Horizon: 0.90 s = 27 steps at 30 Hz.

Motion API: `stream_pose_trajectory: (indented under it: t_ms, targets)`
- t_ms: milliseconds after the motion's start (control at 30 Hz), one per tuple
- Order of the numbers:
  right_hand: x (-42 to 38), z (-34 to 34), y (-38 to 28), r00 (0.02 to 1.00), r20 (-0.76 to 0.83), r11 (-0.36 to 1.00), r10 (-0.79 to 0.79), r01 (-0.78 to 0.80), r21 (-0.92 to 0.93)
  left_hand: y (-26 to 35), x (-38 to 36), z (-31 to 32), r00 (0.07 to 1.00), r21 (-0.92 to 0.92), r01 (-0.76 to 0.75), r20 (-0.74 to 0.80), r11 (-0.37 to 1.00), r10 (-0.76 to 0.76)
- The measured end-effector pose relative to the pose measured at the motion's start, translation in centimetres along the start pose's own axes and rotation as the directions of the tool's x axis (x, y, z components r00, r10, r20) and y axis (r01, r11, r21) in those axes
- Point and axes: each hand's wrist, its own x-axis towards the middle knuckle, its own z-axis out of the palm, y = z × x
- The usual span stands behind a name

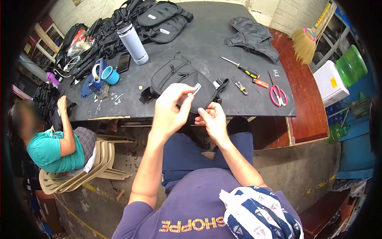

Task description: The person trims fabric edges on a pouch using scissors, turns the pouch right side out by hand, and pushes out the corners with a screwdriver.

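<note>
A small black sling bag [187, 73] with zippers and a white logo lies in front of me at the table's near edge. My left hand [172, 106] is over its left part, thumb and index finger pinched close to the logo. Whatever is between those fingers is too small to make out. My right hand [213, 120] is closed at the bag's lower right edge, thumb and fingers gripping the rim. A strap with a buckle [219, 84] extends from the bag's right side.
Right of the bag lie a screwdriver [242, 68], snips [240, 86], an orange lighter [260, 83] and pink-handled scissors [277, 95]. Leftward stand a bottle [133, 44] and blue cup [110, 75]. Black bags [163, 22] pile behind. A person in a teal shirt [51, 147] sits at left.
</note>
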Motion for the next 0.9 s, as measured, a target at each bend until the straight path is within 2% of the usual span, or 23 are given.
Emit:
stream_pose_trajectory:
  t_ms: [67,133,167,200,233,267,333,400,567,633,700,800,833,900]
  targets:
    - [-0.7,-0.9,-1.8,1.0,-0.003,0.998,-0.021,0.021,-0.064,-3.0,0.4,2.2,0.999,0.049,-0.029,0.044,0.998,0.027]
    - [-0.9,-2.9,-5.4,0.996,0.034,0.876,0.082,-0.056,-0.479,-5.1,0.6,4.2,0.989,0.148,-0.102,0.125,0.984,0.084]
    - [-0.6,-3.9,-6.3,0.996,0.027,0.876,0.082,-0.059,-0.479,-4.8,0.9,4.6,0.988,0.143,-0.103,0.13,0.984,0.085]
    - [-0.1,-4.9,-7.1,0.975,-0.016,0.706,-0.223,0.15,-0.692,-4.5,1.1,5.0,0.984,0.204,-0.13,0.144,0.97,0.102]
    - [0.6,-5.8,-7.7,0.863,0.026,0.431,-0.504,0.278,-0.858,-4.0,1.3,5.3,0.981,0.265,-0.156,0.158,0.951,0.117]
    - [1.5,-7.0,-8.1,0.865,0.023,0.433,-0.501,0.273,-0.859,-3.8,1.3,5.6,0.976,0.325,-0.182,0.174,0.928,0.13]
    - [3.9,-8.9,-8.3,0.735,0.233,0.008,-0.637,0.308,-0.951,-3.9,1.7,6.3,0.969,0.345,-0.209,0.201,0.915,0.146]
    - [5.7,-9.4,-7.8,0.746,0.243,-0.007,-0.62,0.305,-0.952,-4.2,2.1,6.8,0.95,0.381,-0.269,0.255,0.884,0.179]
    - [8.3,-10.2,-7.2,0.772,0.28,-0.094,-0.571,0.278,-0.956,-4.5,3.0,7.2,0.934,0.398,-0.282,0.321,0.873,0.155]
    - [8.6,-10.7,-6.9,0.778,0.284,-0.118,-0.56,0.264,-0.957,-4.4,2.9,7.3,0.943,0.352,-0.207,0.321,0.913,0.09]
    - [8.6,-11.0,-6.8,0.74,0.277,-0.126,-0.613,0.254,-0.959,-4.4,2.9,7.4,0.945,0.326,-0.168,0.322,0.93,0.057]
    - [8.9,-12.0,-6.9,0.731,0.276,-0.16,-0.625,0.226,-0.961,-5.0,2.5,7.5,0.945,0.176,0.074,0.303,0.982,-0.125]
    - [9.0,-12.5,-7.0,0.742,0.278,-0.189,-0.61,0.204,-0.961,-5.8,2.2,7.8,0.945,0.175,0.074,0.303,0.982,-0.125]
    - [8.9,-12.6,-7.1,0.753,0.28,-0.218,-0.595,0.184,-0.958,-7.7,2.0,8.7,0.925,-0.079,0.241,0.322,0.967,-0.204]
